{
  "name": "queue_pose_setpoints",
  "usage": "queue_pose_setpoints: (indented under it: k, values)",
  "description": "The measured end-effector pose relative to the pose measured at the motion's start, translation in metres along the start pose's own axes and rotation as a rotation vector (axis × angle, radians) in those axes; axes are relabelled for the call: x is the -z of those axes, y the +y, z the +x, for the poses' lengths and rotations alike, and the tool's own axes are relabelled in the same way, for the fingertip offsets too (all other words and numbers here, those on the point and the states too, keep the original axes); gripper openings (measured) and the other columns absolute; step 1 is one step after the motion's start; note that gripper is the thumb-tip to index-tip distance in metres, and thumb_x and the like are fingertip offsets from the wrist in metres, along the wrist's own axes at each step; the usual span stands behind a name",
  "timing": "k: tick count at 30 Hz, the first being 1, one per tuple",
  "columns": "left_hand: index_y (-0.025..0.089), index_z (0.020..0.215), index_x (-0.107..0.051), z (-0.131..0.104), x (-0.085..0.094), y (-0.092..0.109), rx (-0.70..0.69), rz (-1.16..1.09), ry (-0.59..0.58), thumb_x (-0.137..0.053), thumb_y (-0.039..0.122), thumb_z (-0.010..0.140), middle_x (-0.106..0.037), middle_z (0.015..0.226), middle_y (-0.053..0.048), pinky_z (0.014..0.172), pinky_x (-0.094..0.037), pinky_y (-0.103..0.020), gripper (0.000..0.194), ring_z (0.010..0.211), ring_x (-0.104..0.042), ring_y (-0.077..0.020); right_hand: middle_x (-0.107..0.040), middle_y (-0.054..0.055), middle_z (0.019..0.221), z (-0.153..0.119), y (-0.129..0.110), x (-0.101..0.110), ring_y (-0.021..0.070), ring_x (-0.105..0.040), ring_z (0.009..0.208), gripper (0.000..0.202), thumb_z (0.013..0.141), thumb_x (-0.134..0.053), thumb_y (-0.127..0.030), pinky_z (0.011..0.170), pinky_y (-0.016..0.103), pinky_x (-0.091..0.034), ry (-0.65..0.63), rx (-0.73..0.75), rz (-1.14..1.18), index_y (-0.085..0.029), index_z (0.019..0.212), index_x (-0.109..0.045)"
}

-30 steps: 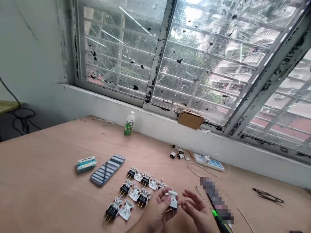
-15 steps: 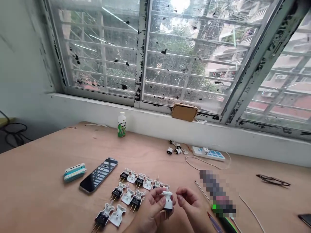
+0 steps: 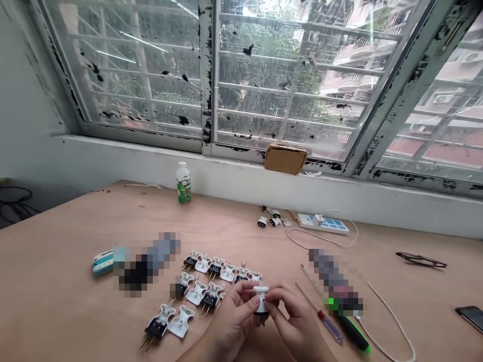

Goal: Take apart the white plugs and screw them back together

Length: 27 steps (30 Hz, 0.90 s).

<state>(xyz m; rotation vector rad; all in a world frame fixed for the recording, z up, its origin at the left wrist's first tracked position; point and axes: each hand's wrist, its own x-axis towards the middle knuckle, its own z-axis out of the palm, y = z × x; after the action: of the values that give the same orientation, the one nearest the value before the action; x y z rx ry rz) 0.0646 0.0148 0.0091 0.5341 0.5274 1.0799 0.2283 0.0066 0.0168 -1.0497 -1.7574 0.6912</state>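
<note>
In front of me my left hand (image 3: 236, 311) is closed around a white power plug (image 3: 260, 297), its dark base and metal prongs pointing down. My right hand (image 3: 290, 314) meets it from the other side, thumb and fingertips pinched against the plug's right edge. Whether something small sits between those fingertips cannot be seen. To the left of my hands lie opened plugs in rows: black cores with prongs in white half shells (image 3: 157, 324), and bare white covers (image 3: 181, 322) beside them.
At right lie a red-and-clear screwdriver (image 3: 329, 326), a green-and-black handled tool (image 3: 352, 332) and a white cable (image 3: 392, 314). Farther back are a power strip (image 3: 324, 224), several small plugs (image 3: 262, 221), a bottle (image 3: 183, 183) and glasses (image 3: 420, 260). A blue-white pack (image 3: 102, 263) lies left.
My right hand has moved left, from just beside the plug to touching it. The left hand still holds the plug. The view has shifted slightly, uncovering the screwdriver more.
</note>
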Motion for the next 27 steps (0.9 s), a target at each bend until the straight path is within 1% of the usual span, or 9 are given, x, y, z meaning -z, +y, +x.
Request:
queue_pose_setpoints:
  k: [4, 8, 11, 13, 17, 20, 23, 27]
  values:
    - [0.018, 0.097, -0.067, -0.0002, 0.0001, -0.0006, -0.013, 0.016, -0.007, -0.087, 0.022, 0.07, -0.072, 0.092, -0.006, 0.076, -0.05, -0.027, 0.034, 0.086, -0.067, -0.0159, -0.064, 0.004, 0.085, 0.0007, -0.0001, 0.0004, 0.0181, -0.062, 0.081, 0.013, 0.092, -0.06, -0.024, 0.074, 0.027, -0.05, -0.056, -0.041, 0.017, -0.024, 0.084, -0.07]
    - [0.018, 0.097, -0.067, -0.0002, 0.0024, -0.0021, -0.02, 0.051, -0.014, -0.086, 0.022, 0.072, -0.072, 0.092, -0.005, 0.077, -0.05, -0.027, 0.032, 0.085, -0.067, -0.0153, -0.063, 0.004, 0.087, 0.0017, -0.0009, 0.0029, 0.0179, -0.063, 0.084, 0.01, 0.091, -0.062, -0.025, 0.076, 0.027, -0.05, -0.093, -0.091, 0.055, -0.024, 0.087, -0.072]
    - [0.018, 0.098, -0.066, -0.0002, 0.0041, -0.003, -0.009, 0.059, -0.026, -0.085, 0.024, 0.073, -0.072, 0.093, -0.006, 0.08, -0.051, -0.031, 0.032, 0.088, -0.068, -0.0178, -0.062, 0.003, 0.084, 0.0029, -0.0026, 0.0048, 0.0172, -0.061, 0.081, 0.009, 0.089, -0.066, -0.026, 0.075, 0.027, -0.048, -0.102, -0.104, 0.057, -0.023, 0.085, -0.073]
    - [0.018, 0.098, -0.065, -0.0004, 0.0043, -0.0028, 0.009, 0.058, -0.026, -0.085, 0.025, 0.073, -0.072, 0.093, -0.006, 0.079, -0.052, -0.033, 0.033, 0.087, -0.069, -0.0196, -0.062, 0.003, 0.082, 0.0035, -0.0027, 0.0052, 0.0169, -0.06, 0.08, 0.01, 0.089, -0.067, -0.028, 0.074, 0.027, -0.048, -0.102, -0.113, 0.072, -0.023, 0.084, -0.074]
    - [0.018, 0.098, -0.064, -0.0008, 0.004, -0.0018, 0.045, 0.05, -0.024, -0.084, 0.025, 0.073, -0.071, 0.092, -0.006, 0.073, -0.053, -0.032, 0.033, 0.084, -0.069, -0.0199, -0.062, 0.004, 0.082, 0.003, 0.0002, 0.0045, 0.0174, -0.06, 0.079, 0.011, 0.087, -0.069, -0.03, 0.072, 0.028, -0.048, -0.096, -0.172, 0.159, -0.022, 0.084, -0.075]
    - [0.017, 0.097, -0.064, -0.0008, 0.0045, -0.0019, 0.042, 0.052, -0.033, -0.083, 0.023, 0.075, -0.072, 0.094, -0.006, 0.074, -0.053, -0.031, 0.031, 0.085, -0.069, -0.0189, -0.062, 0.004, 0.084, 0.0023, 0.0022, 0.0046, 0.0177, -0.061, 0.078, 0.014, 0.086, -0.07, -0.032, 0.069, 0.029, -0.048, -0.097, -0.216, 0.209, -0.021, 0.082, -0.074]
    - [0.017, 0.098, -0.064, -0.0009, 0.0048, -0.0019, 0.04, 0.054, -0.036, -0.083, 0.022, 0.075, -0.072, 0.094, -0.006, 0.075, -0.053, -0.031, 0.03, 0.086, -0.069, -0.0191, -0.062, 0.004, 0.083, 0.002, 0.0032, 0.0055, 0.0172, -0.059, 0.077, 0.013, 0.086, -0.07, -0.032, 0.07, 0.029, -0.048, -0.103, -0.206, 0.197, -0.02, 0.08, -0.074]
    - [0.017, 0.097, -0.065, -0.0013, 0.0033, -0.0004, 0.043, 0.041, -0.018, -0.085, 0.021, 0.072, -0.072, 0.097, -0.007, 0.074, -0.054, -0.03, 0.032, 0.088, -0.069, -0.0194, -0.061, 0.004, 0.084, 0.0018, 0.0038, 0.0067, 0.017, -0.06, 0.078, 0.009, 0.086, -0.07, -0.029, 0.07, 0.029, -0.049, -0.104, -0.189, 0.215, -0.021, 0.083, -0.072]
